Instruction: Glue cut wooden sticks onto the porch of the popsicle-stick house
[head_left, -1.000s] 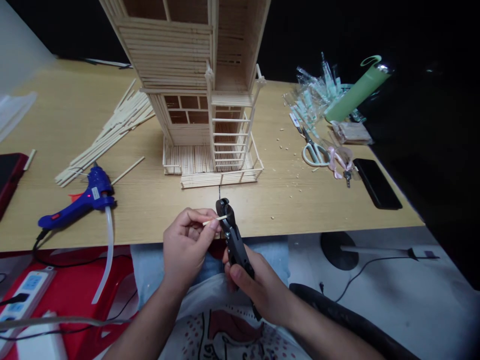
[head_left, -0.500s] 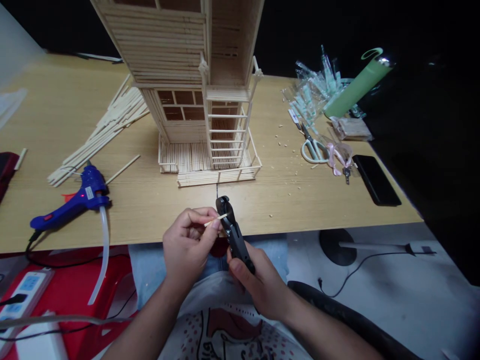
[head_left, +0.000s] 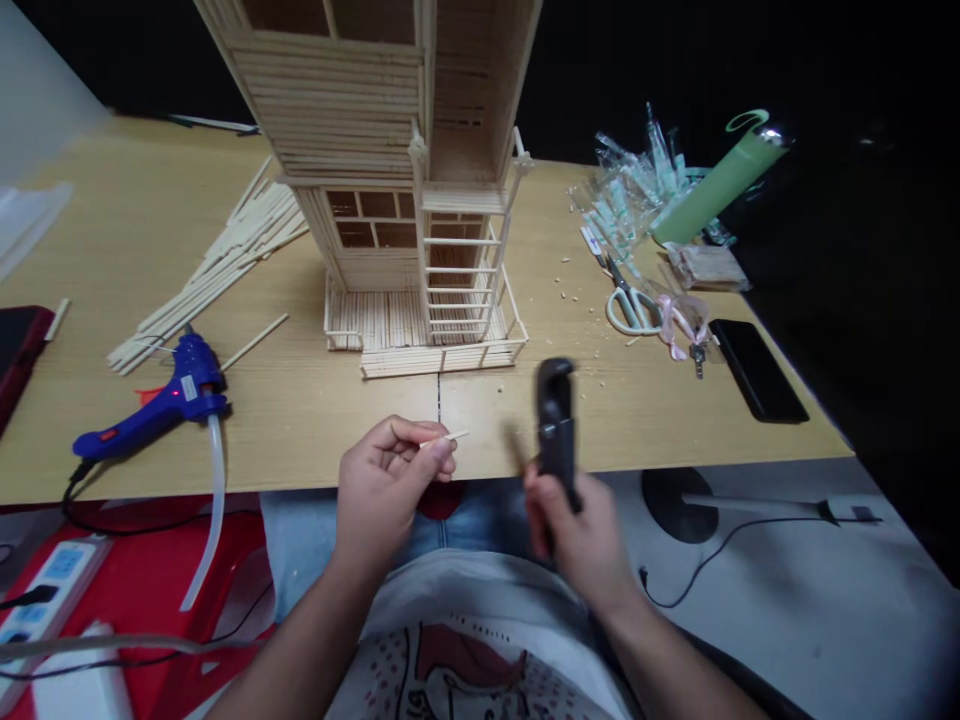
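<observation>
Between thumb and fingers, my left hand (head_left: 391,480) pinches a short thin wooden stick (head_left: 456,435) near the table's front edge. My right hand (head_left: 574,530) is closed around a black hand tool (head_left: 556,425), blurred by motion, well to the right of the stick and apart from it. Beyond both hands stands a model house (head_left: 337,110) built of wooden sticks, with a ladder (head_left: 459,291) and a railed deck (head_left: 390,312).
A blue glue gun (head_left: 176,395) and a pile of sticks (head_left: 214,265) lie left. At right are scissors (head_left: 634,310), a black phone (head_left: 757,370), a green bottle (head_left: 720,185) and clear plastic wrappers (head_left: 622,195). Small stick pieces are scattered right of the house.
The tool in my right hand has moved right, away from the stick. My left hand still pinches the stick. The whole view has shifted slightly.
</observation>
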